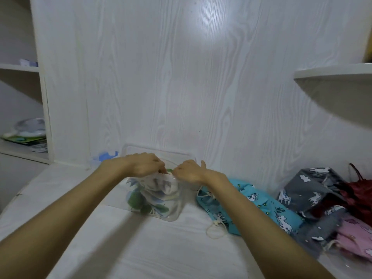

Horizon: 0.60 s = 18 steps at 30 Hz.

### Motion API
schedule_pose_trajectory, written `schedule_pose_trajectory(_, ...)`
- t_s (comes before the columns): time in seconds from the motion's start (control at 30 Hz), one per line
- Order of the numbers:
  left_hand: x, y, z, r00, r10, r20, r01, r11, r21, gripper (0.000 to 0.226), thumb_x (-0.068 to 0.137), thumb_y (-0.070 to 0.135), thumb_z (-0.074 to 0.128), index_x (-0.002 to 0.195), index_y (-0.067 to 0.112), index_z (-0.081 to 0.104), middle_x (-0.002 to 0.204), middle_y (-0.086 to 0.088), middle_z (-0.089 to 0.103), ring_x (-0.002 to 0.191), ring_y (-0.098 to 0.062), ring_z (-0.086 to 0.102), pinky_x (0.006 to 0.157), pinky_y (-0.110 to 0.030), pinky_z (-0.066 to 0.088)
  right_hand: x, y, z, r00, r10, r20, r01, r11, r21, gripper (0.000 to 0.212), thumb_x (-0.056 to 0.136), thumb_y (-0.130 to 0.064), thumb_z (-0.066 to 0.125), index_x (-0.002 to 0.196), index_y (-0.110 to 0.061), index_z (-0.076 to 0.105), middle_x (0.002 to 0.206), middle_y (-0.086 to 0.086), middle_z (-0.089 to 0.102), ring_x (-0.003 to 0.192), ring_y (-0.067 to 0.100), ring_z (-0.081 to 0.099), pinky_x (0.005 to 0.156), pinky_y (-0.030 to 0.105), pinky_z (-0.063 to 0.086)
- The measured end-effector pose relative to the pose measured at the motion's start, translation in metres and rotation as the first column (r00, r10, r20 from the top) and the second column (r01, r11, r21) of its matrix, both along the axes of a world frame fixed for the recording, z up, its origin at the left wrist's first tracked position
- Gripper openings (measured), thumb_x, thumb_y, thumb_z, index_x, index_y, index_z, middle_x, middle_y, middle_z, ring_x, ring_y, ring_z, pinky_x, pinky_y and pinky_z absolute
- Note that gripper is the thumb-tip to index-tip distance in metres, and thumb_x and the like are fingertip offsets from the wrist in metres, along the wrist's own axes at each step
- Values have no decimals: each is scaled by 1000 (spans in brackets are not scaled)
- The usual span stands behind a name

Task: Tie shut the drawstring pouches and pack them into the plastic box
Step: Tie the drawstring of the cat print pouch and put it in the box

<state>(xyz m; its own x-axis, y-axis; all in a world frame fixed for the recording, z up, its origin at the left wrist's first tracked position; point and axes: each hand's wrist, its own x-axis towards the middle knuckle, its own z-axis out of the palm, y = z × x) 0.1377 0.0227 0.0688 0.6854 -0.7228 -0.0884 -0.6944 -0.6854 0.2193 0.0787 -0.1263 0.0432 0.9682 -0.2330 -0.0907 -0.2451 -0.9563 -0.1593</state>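
A clear plastic box (128, 153) stands on the white table against the back wall. Inside it sits a white pouch with green leaf print (150, 200), seen through the box's front wall. My left hand (144, 165) and my right hand (188, 171) are both over the box's front rim, fingers curled and pinching the top of that pouch. A teal unicorn pouch (267, 208) with a cream drawstring lies just right of the box. Further right lie a grey unicorn pouch (308, 186), a dark red pouch (356, 196) and a pink pouch (354, 236).
A blue and white object (104, 157) lies behind the box on the left. Shelves at far left hold plates and papers (30, 133). A white shelf (332, 72) juts out at upper right. The table's left edge runs diagonally at left.
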Motion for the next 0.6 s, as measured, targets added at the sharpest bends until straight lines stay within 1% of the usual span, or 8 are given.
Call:
schedule_pose_trajectory(0.1, 3, -13, -7, 987, 109, -114, -102, 992, 69, 48, 101, 36, 22, 131, 10, 50, 136, -12, 50, 103, -22, 46, 94, -32, 33, 11, -5, 3, 998, 14, -68, -16, 1000, -22, 34, 94, -33, 26, 62, -25, 18, 84, 7, 43, 113, 26, 36, 114, 55, 6)
schedule_pose_trajectory(0.17, 5, -14, -8, 986, 121, -116, -112, 990, 83, 48, 101, 36, 26, 127, 7, 54, 132, -13, 53, 99, -22, 48, 92, -30, 34, 8, -7, 6, 998, 36, -58, -36, 999, 3, 34, 95, -37, 30, 66, -23, 40, 96, 8, 50, 108, 24, 41, 114, 50, 14)
schedule_pose_trajectory(0.23, 7, -14, -2, 995, 103, 1, -103, 991, 85, 41, 98, 37, 36, 119, 13, 61, 126, -8, 59, 97, -21, 51, 86, -30, 37, -6, -16, 12, 994, 70, 87, -78, 993, 91, 29, 96, -36, 39, 96, -27, 66, 121, 3, 59, 118, 23, 48, 112, 44, 26)
schedule_pose_trajectory(0.3, 5, -11, 4, 974, 104, 201, -110, 994, 20, 31, 93, 37, 46, 113, 25, 66, 119, 1, 64, 97, -20, 56, 79, -29, 39, -26, -31, 17, 954, 72, 290, -127, 976, 175, 27, 95, -26, 45, 110, -25, 68, 131, 1, 58, 123, 21, 50, 107, 41, 36)
schedule_pose_trajectory(0.37, -5, -10, 8, 921, 133, 367, -78, 984, -162, 26, 92, 33, 48, 109, 32, 67, 115, 6, 66, 99, -21, 61, 74, -29, 40, -53, -51, 20, 917, 44, 397, -138, 967, 213, 25, 94, -19, 48, 107, -22, 70, 127, -1, 62, 121, 16, 52, 105, 33, 38)
schedule_pose_trajectory(0.43, -27, -13, 10, 884, 237, 403, -26, 885, -464, 24, 92, 29, 49, 106, 33, 68, 107, 9, 69, 98, -20, 63, 73, -30, 41, -86, -71, 21, 912, -6, 410, -96, 969, 230, 23, 95, -18, 50, 106, -22, 70, 123, -2, 64, 117, 11, 53, 102, 26, 37)
schedule_pose_trajectory(0.53, -59, -26, -4, 921, 306, 240, -9, 634, -773, 22, 88, 28, 49, 96, 35, 68, 90, 15, 71, 85, -14, 66, 73, -29, 48, -132, -97, 4, 935, -99, 340, -23, 941, 338, 21, 95, -18, 52, 106, -23, 69, 117, -3, 67, 107, 7, 57, 88, 16, 40)
schedule_pose_trajectory(0.6, -75, -47, -24, 974, 189, 126, -16, 610, -792, 18, 86, 26, 52, 89, 33, 69, 79, 15, 69, 75, -9, 65, 72, -28, 50, -153, -109, -18, 949, -152, 276, 39, 925, 377, 21, 95, -17, 53, 108, -24, 69, 116, -5, 66, 107, 8, 58, 83, 14, 42)
